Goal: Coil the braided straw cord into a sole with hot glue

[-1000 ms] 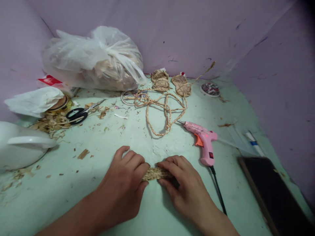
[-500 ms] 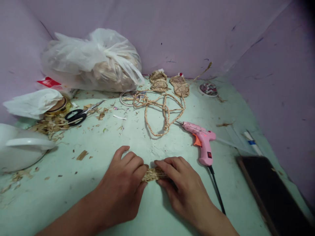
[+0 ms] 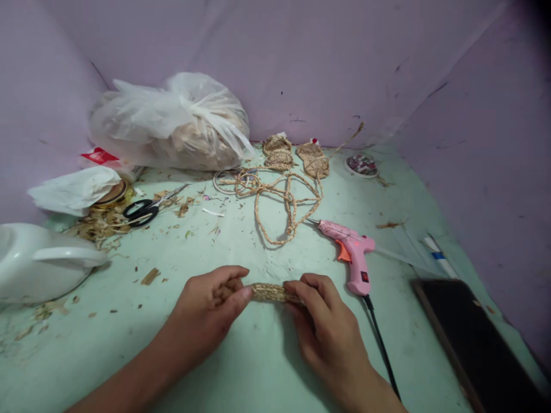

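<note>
A short flat woven straw piece [image 3: 272,292] is stretched between my two hands above the pale green table [image 3: 241,355]. My left hand [image 3: 215,301] pinches its left end between thumb and fingers, palm turned partly up. At the other end, my right hand [image 3: 321,315] has its fingers closed round the piece, covering that end. A pink glue gun [image 3: 350,249] lies to the right of my hands, its orange trigger facing left. Behind my hands, a braided straw cord [image 3: 288,209] lies in loose loops.
Two small woven slippers [image 3: 279,152] stand by the back wall beside a dish of beads [image 3: 361,165]. Scissors [image 3: 144,212], a stuffed plastic bag [image 3: 185,129] and a white jug [image 3: 47,264] are at left. A black phone [image 3: 473,344] lies right.
My left hand has turned palm-up, and both hands have lifted the woven piece slightly and tilted it. The view has shifted a little, so the background sits lower.
</note>
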`<state>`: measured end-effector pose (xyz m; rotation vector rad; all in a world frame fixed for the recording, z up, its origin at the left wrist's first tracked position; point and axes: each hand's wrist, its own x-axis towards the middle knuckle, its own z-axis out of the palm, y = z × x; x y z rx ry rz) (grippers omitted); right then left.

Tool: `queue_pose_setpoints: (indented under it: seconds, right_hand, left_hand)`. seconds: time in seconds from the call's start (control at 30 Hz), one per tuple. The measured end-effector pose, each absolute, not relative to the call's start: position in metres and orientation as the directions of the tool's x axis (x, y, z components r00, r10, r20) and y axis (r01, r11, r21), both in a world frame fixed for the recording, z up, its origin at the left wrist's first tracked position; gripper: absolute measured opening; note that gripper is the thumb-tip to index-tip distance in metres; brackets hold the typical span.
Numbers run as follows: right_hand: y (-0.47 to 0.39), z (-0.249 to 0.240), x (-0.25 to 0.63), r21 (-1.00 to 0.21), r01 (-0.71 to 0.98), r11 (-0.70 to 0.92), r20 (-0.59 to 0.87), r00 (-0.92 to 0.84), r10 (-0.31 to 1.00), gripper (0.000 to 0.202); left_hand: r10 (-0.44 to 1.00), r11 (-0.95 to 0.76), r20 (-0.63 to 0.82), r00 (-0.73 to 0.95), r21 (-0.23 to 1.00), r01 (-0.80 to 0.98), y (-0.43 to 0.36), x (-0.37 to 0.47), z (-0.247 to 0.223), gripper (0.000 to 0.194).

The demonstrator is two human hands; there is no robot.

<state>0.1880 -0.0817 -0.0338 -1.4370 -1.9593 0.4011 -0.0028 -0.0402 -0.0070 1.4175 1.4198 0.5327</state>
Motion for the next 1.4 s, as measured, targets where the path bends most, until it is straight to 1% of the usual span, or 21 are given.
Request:
queue_pose_setpoints:
  seconds: [0.07, 0.13, 0.23, 0.3, 0.33, 0.4, 0.43, 0.5, 0.57, 0.67, 0.77, 0.83, 0.9, 0.97, 1.1, 1.17, 1.23, 1.3, 1.33, 1.37, 1.4]
  right_hand:
    - [-0.083, -0.034, 0.184, -0.664, 0.667, 0.338, 0.319, -0.155, 0.935, 0.029]
    - [-0.085, -0.033, 0.179, -0.729, 0.608, 0.314, 0.284, -0.149, 0.947, 0.027]
    - [-0.089, -0.031, 0.173, -0.808, 0.534, 0.250, 0.194, -0.159, 0.968, 0.024]
    - [-0.091, -0.029, 0.170, -0.874, 0.457, 0.163, 0.105, -0.150, 0.983, 0.024]
    - [-0.092, -0.028, 0.170, -0.919, 0.384, 0.092, 0.042, -0.136, 0.990, 0.022]
    - [-0.092, -0.025, 0.169, -0.986, 0.139, -0.095, -0.113, -0.130, 0.985, 0.019]
    - [-0.091, -0.023, 0.169, -0.981, -0.008, -0.196, -0.192, -0.153, 0.969, 0.022]
    - [-0.090, -0.018, 0.169, -0.895, -0.241, -0.376, -0.318, -0.248, 0.915, 0.029]
    - [-0.090, -0.016, 0.167, -0.807, -0.341, -0.482, -0.366, -0.351, 0.862, 0.033]
    - [-0.093, -0.020, 0.164, -0.791, -0.388, -0.473, -0.330, -0.381, 0.864, 0.036]
    - [-0.092, -0.027, 0.164, -0.852, -0.396, -0.342, -0.257, -0.252, 0.933, 0.038]
    - [-0.089, -0.030, 0.167, -0.889, -0.384, -0.250, -0.202, -0.161, 0.966, 0.044]
    - [-0.085, -0.030, 0.170, -0.914, -0.365, -0.177, -0.146, -0.112, 0.983, 0.050]
    - [-0.083, -0.028, 0.171, -0.919, -0.364, -0.153, -0.117, -0.117, 0.986, 0.050]
    - [-0.084, -0.026, 0.166, -0.872, -0.438, -0.218, -0.137, -0.209, 0.968, 0.038]
    - [-0.085, -0.028, 0.168, -0.877, -0.422, -0.229, -0.151, -0.209, 0.966, 0.035]
    - [-0.083, -0.030, 0.176, -0.931, -0.318, -0.182, -0.136, -0.161, 0.977, 0.038]
    - [-0.080, -0.033, 0.188, -0.996, -0.071, -0.061, -0.056, -0.071, 0.996, 0.040]
    - [-0.079, -0.034, 0.194, -0.994, 0.102, 0.024, 0.022, -0.019, 1.000, 0.037]
    - [-0.078, -0.035, 0.200, -0.954, 0.280, 0.107, 0.115, 0.011, 0.993, 0.031]
    - [-0.077, -0.036, 0.204, -0.901, 0.399, 0.173, 0.192, 0.008, 0.981, 0.025]
  left_hand:
    - [0.842, 0.408, -0.491, 0.222, 0.850, 0.333, -0.039, 0.000, -0.008, 0.045]
    - [0.814, 0.466, -0.527, 0.245, 0.844, 0.266, -0.038, 0.002, -0.010, 0.047]
    - [0.826, 0.444, -0.506, 0.248, 0.855, 0.267, -0.037, 0.003, -0.012, 0.040]
    - [0.833, 0.425, -0.488, 0.259, 0.866, 0.265, -0.037, 0.003, -0.011, 0.036]
    - [0.838, 0.410, -0.474, 0.271, 0.874, 0.262, -0.036, 0.002, -0.009, 0.034]
    - [0.850, 0.354, -0.426, 0.309, 0.897, 0.263, -0.037, 0.001, -0.003, 0.029]
    - [0.856, 0.317, -0.397, 0.332, 0.909, 0.270, -0.037, 0.001, 0.001, 0.026]
    - [0.856, 0.248, -0.350, 0.380, 0.924, 0.291, -0.039, 0.002, 0.008, 0.022]
    - [0.840, 0.224, -0.340, 0.422, 0.927, 0.301, -0.042, 0.003, 0.012, 0.021]
    - [0.826, 0.258, -0.346, 0.444, 0.934, 0.248, -0.047, 0.006, 0.012, 0.031]
    - [0.867, 0.242, -0.274, 0.417, 0.962, 0.128, -0.050, 0.007, 0.007, 0.044]
    - [0.889, 0.201, -0.235, 0.392, 0.971, 0.125, -0.051, 0.007, 0.005, 0.041]
    - [0.897, 0.155, -0.230, 0.377, 0.963, 0.219, -0.054, 0.008, 0.004, 0.035]
    - [0.908, 0.095, -0.222, 0.355, 0.935, 0.342, -0.057, 0.012, 0.004, 0.030]
    - [0.925, 0.031, -0.216, 0.312, 0.863, 0.505, -0.062, 0.019, 0.006, 0.030]
    - [0.924, -0.019, -0.214, 0.316, 0.801, 0.598, -0.062, 0.017, 0.007, 0.022]
    - [0.918, -0.155, -0.171, 0.357, 0.674, 0.722, -0.060, 0.013, 0.009, 0.016]
    - [0.896, -0.326, -0.111, 0.431, 0.497, 0.805, -0.058, 0.008, 0.010, 0.016]
    - [0.879, -0.389, -0.095, 0.468, 0.426, 0.817, -0.056, 0.005, 0.010, 0.016]
    - [0.862, -0.431, -0.093, 0.499, 0.384, 0.817, -0.055, 0.003, 0.010, 0.018]
    - [0.849, -0.454, -0.098, 0.519, 0.368, 0.812, -0.054, 0.001, 0.010, 0.022]
